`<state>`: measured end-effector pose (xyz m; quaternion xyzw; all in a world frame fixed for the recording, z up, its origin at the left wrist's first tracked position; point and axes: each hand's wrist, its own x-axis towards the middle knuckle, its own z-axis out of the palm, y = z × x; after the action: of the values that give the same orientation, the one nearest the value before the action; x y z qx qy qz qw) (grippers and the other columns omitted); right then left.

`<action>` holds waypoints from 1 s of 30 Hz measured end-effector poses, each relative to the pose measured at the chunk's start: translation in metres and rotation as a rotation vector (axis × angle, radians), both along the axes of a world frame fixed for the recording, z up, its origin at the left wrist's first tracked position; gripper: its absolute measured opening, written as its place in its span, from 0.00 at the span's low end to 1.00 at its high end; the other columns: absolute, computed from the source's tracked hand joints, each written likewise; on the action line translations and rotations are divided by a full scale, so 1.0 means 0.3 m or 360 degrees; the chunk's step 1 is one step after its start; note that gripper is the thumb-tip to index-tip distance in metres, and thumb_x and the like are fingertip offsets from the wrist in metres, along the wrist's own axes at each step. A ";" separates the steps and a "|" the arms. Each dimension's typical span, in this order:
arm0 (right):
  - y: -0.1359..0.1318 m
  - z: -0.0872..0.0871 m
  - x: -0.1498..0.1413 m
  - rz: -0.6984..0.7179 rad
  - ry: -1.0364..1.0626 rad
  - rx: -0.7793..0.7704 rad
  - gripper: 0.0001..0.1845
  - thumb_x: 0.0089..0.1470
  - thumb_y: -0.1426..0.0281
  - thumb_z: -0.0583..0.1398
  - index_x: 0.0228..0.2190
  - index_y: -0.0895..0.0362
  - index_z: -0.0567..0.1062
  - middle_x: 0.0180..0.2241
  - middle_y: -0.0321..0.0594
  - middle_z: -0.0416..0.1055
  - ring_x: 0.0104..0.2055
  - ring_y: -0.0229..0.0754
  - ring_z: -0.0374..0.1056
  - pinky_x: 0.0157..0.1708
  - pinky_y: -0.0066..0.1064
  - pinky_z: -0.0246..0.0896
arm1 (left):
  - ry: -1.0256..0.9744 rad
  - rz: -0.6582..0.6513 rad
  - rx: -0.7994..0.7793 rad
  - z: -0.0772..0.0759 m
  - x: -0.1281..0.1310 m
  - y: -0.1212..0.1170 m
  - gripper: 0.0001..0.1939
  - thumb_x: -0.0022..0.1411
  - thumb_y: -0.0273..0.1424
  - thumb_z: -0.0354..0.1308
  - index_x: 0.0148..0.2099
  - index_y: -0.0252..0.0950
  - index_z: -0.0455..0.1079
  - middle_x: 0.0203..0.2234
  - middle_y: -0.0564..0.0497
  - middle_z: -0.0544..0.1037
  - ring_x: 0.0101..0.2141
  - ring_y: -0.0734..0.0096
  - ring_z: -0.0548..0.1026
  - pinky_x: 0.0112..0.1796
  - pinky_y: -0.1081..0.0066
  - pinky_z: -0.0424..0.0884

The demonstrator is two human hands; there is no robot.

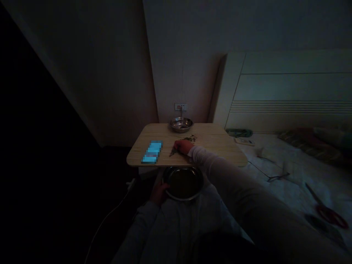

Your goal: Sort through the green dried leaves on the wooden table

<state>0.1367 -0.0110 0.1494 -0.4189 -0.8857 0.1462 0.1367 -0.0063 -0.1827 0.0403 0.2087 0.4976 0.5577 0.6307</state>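
In the dim head view, a pale wood-grain tabletop (217, 147) is seen from above, its near edge reaching the person's lap. The right hand (183, 146) is laid on the tabletop near the middle, its pale sleeve (220, 172) stretched in from the lower right. The fingers are curled down and gathered, not spread, and a small grey pointed piece (172, 151) juts out just beyond them, though whether it is pinched cannot be told in this light. Scattered green leaf scraps (190, 138) are lying just beyond the hand, between it and a steel bowl (180, 124), which is set upright at the back edge beside the wall. A pixelated blue rectangle (151, 151) is lying to the left on the tabletop, well apart from the hand. Below the near edge, a round steel dish (176, 194) is held in the lap, with the left hand (160, 193) curved against its rim; whether the rim is gripped cannot be told. A wall socket panel (180, 106) is seen above the bowl, and a white cable (106, 220) is trailing across the dark floor on the left. To the right, a bed (275, 183) is spread below a pale headboard (288, 88), with red-handled scissors (328, 214) lying on it.
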 end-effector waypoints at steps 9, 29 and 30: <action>0.030 -0.014 0.035 0.0092 0.0029 -0.0043 0.14 0.46 0.83 0.53 0.28 0.58 0.75 0.35 0.37 0.77 0.40 0.38 0.70 0.43 0.27 0.59 | 0.0046 -0.0020 -0.0024 -0.003 -0.003 -0.001 0.19 0.28 0.29 0.64 0.31 0.37 0.73 0.24 0.47 0.79 0.45 0.45 0.76 0.37 0.64 0.72; -0.014 0.030 0.020 0.0210 0.0397 -0.0201 0.14 0.46 0.87 0.53 0.22 0.59 0.70 0.39 0.40 0.78 0.46 0.38 0.72 0.49 0.30 0.62 | 0.0059 -0.0035 -0.0011 -0.042 -0.022 0.012 0.19 0.32 0.28 0.63 0.33 0.35 0.73 0.28 0.45 0.80 0.44 0.45 0.77 0.40 0.60 0.73; -0.021 0.026 0.007 0.0227 0.0372 -0.0203 0.14 0.47 0.87 0.53 0.23 0.59 0.71 0.40 0.40 0.78 0.47 0.38 0.72 0.49 0.29 0.61 | 0.0064 -0.0028 -0.0037 -0.041 -0.023 0.013 0.19 0.31 0.28 0.63 0.33 0.35 0.73 0.28 0.45 0.80 0.43 0.45 0.77 0.39 0.60 0.73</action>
<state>0.1387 -0.0175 0.1573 -0.3428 -0.8802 0.2594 0.2012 -0.0131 -0.1789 0.0281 0.2169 0.5148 0.5420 0.6278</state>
